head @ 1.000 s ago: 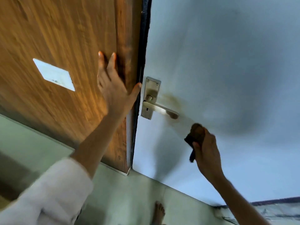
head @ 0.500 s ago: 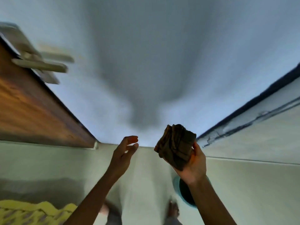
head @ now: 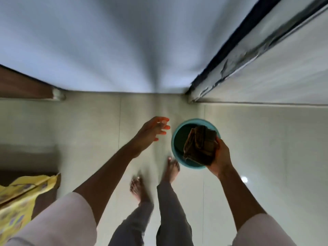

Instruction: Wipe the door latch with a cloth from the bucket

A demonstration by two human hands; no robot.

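One brown cloth (head: pixel 200 145), folded into a chunky wad with lighter tan stripes along its edges, sits gripped in the right hand (head: pixel 221 157), fingers wrapped round its right side and thumb over the near edge. It hangs right above the open mouth of the bucket (head: pixel 174 139), covering the right half of the opening, so can't tell if it's touching the rim. The bucket's teal, round and dark inside; can't make out whether there's water in it.

Left hand (head: pixel 150 134) is empty, fingers loosely spread and slightly curled, hovering just left of the bucket without touching it.

Count-wise: one cloth, one bucket, two hands, two bare feet (head: pixel 171 168) on the floor just near the bucket, grey trousers, pale sleeves on both arms.

Floor (head: pixel 88 125) is glossy pale tiles with thin grout lines and a small light glare on the right. A big bluish-white door panel (head: pixel 106 41) rises straight ahead, a brown wooden edge (head: pixel 23 86) on the left, and a pale wall (head: pixel 284 71) with a dark, chipped strip on the right. Something yellow and patterned (head: pixel 21 197) sits in the lower left corner. Everything's a bit motion-blurred.
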